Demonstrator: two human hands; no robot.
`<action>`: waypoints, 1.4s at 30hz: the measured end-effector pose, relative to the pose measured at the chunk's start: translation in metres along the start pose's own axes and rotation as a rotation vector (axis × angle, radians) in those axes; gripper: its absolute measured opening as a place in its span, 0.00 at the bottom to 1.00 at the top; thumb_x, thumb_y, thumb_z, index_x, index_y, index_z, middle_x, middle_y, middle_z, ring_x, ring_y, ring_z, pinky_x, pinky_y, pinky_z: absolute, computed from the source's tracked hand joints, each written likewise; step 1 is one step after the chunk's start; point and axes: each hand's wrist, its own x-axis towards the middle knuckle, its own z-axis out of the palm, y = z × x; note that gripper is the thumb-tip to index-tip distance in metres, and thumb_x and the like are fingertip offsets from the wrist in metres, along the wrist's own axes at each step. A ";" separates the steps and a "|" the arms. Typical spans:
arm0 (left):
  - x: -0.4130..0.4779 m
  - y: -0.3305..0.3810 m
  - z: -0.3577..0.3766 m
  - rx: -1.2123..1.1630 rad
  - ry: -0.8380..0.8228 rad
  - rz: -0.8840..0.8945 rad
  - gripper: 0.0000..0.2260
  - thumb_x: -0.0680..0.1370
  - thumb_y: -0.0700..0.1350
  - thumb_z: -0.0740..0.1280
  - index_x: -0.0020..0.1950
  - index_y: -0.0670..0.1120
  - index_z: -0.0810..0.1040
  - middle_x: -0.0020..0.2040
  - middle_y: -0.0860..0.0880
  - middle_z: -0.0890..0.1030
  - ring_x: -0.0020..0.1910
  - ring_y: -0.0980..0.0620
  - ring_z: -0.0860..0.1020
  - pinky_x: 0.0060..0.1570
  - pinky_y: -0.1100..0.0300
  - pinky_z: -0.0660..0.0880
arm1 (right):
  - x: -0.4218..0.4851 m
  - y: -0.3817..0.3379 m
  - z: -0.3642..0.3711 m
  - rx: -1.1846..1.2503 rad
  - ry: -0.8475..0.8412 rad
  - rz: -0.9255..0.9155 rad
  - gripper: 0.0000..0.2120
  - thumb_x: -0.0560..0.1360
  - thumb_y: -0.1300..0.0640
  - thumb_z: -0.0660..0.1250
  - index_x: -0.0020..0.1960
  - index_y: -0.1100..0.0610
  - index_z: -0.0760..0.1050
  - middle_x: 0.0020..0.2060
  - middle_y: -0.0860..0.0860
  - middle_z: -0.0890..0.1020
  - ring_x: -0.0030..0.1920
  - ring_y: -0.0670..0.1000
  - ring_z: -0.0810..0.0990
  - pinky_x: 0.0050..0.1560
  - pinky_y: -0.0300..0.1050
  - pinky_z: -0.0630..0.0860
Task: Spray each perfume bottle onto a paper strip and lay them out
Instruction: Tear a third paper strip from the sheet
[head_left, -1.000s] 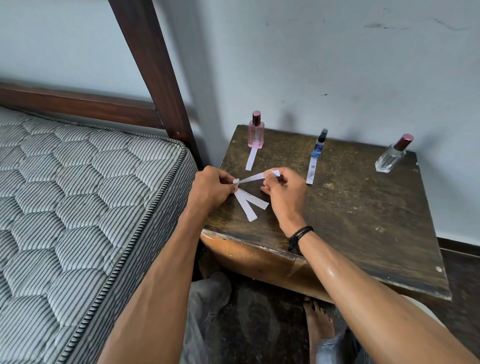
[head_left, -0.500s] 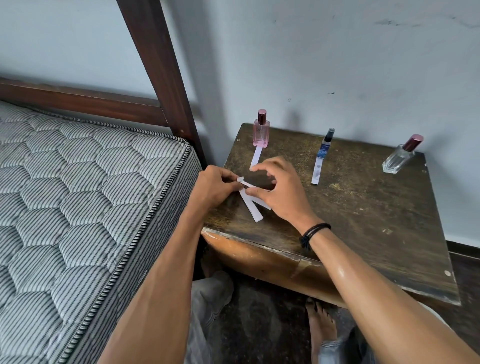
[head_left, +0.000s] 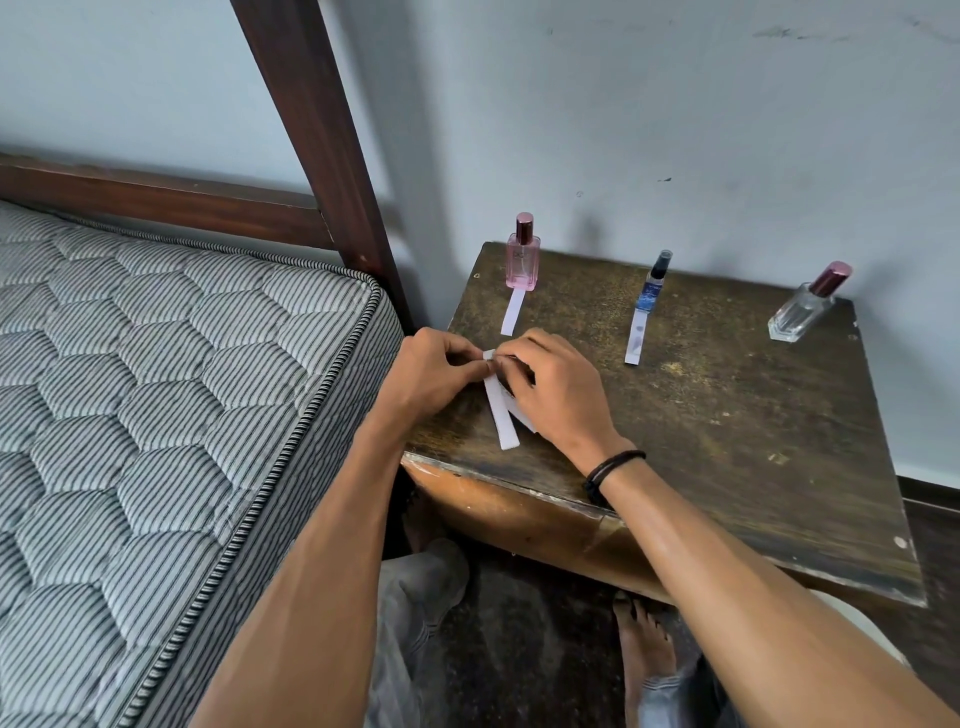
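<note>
Three perfume bottles stand along the back of the dark wooden table (head_left: 727, 426): a pink bottle (head_left: 522, 260) at the left, a slim blue spray bottle (head_left: 654, 283) in the middle, a clear bottle with a maroon cap (head_left: 802, 309) at the right. A white paper strip (head_left: 513, 312) lies in front of the pink bottle, another strip (head_left: 635, 338) in front of the blue one. My left hand (head_left: 434, 376) and my right hand (head_left: 550, 384) meet at the table's left front, both pinching the top of a small bunch of spare strips (head_left: 501, 415).
A striped quilted mattress (head_left: 156, 389) lies close at the left, with a dark wooden bedpost (head_left: 322, 156) behind it. A pale wall backs the table. My bare foot (head_left: 644, 644) and trouser leg show on the dark floor below the table's front edge.
My right hand let the lifted strip down and moved left onto the bunch, meeting my left hand. The strips now lie closer together. The view shifted slightly.
</note>
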 end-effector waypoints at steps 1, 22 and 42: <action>-0.001 0.002 0.000 -0.009 -0.010 0.008 0.03 0.74 0.48 0.77 0.42 0.49 0.87 0.36 0.59 0.83 0.35 0.69 0.77 0.36 0.76 0.68 | 0.001 0.000 0.000 0.034 0.007 0.027 0.04 0.80 0.57 0.69 0.51 0.55 0.83 0.46 0.47 0.83 0.46 0.51 0.80 0.41 0.50 0.78; -0.007 0.003 -0.005 -0.222 0.003 -0.189 0.07 0.73 0.47 0.77 0.35 0.49 0.85 0.36 0.47 0.85 0.35 0.56 0.78 0.40 0.60 0.74 | 0.014 0.005 -0.021 0.653 0.033 0.605 0.09 0.78 0.67 0.68 0.46 0.56 0.84 0.42 0.49 0.86 0.42 0.49 0.86 0.50 0.52 0.85; -0.001 0.043 0.016 -0.130 0.192 0.005 0.06 0.75 0.44 0.75 0.51 0.51 0.86 0.37 0.56 0.80 0.33 0.63 0.74 0.38 0.71 0.69 | -0.007 0.042 -0.073 0.396 -0.051 0.507 0.03 0.76 0.60 0.75 0.47 0.54 0.82 0.42 0.44 0.85 0.43 0.42 0.84 0.49 0.35 0.81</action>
